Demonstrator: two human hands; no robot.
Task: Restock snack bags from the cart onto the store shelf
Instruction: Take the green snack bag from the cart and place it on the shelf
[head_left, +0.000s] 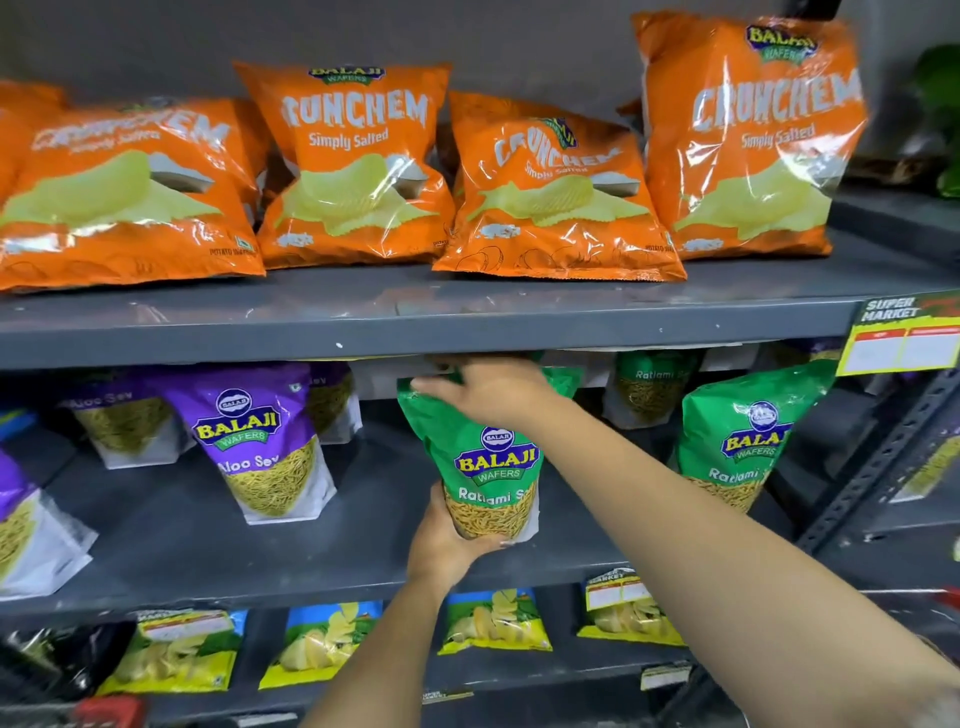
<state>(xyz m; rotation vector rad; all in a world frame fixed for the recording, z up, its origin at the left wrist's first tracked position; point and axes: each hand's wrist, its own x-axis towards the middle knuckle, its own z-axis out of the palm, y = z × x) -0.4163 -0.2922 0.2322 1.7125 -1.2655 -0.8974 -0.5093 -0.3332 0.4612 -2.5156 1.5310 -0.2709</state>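
Note:
A green Ratlami Sev bag (485, 457) stands upright at the middle of the grey middle shelf (218, 551). My left hand (449, 545) cups the bag's bottom from below and the left. My right hand (493, 389) grips its top edge, just under the lip of the upper shelf. Another green Ratlami Sev bag (743, 441) stands to the right, and one more sits behind at the back. The cart is out of view.
Purple Aloo Sev bags (260, 447) stand on the left of the middle shelf. Orange Crunchem bags (353, 166) line the upper shelf (415, 322). Yellow-blue chip bags (317, 644) fill the lower shelf. A yellow price tag (904, 338) hangs at the right.

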